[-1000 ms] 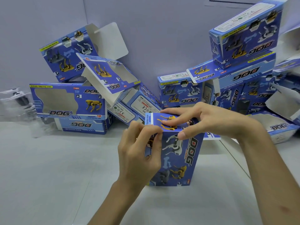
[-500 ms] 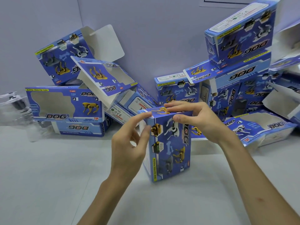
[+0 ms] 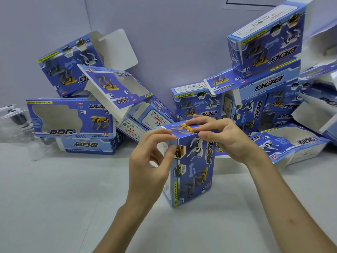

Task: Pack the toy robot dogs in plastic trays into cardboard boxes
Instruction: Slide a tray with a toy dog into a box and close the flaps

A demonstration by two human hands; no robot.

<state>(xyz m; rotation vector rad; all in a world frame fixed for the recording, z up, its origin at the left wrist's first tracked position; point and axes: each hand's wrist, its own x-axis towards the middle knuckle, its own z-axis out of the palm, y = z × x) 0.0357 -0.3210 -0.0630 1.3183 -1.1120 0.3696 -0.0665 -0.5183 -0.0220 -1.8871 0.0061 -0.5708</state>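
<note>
Turned a little on its base since a moment ago, the cardboard box (image 3: 191, 167) now shows you its printed corner, and its top flap (image 3: 182, 127), which stood slightly raised a second ago, lies flat across the upper end. That suggests the closing of this box is nearly done; whether the tuck is fully home you cannot tell from here, and the toy dog and its tray are hidden inside, if they are there.

The box stands on end on the white table (image 3: 73, 198), in front of the heap of open boxes along the wall, with a windowed empty box (image 3: 71, 117) to the left and a clear plastic tray (image 3: 12, 117) at the far left edge.

Your left hand (image 3: 147, 161) pinches the box's top left corner, forefinger above, thumb on the edge below, the other fingers loosely curled behind. Your right hand (image 3: 224, 137) lays its fingers close together across the flap while the thumb presses the front face just under it, nipping that edge.
</note>
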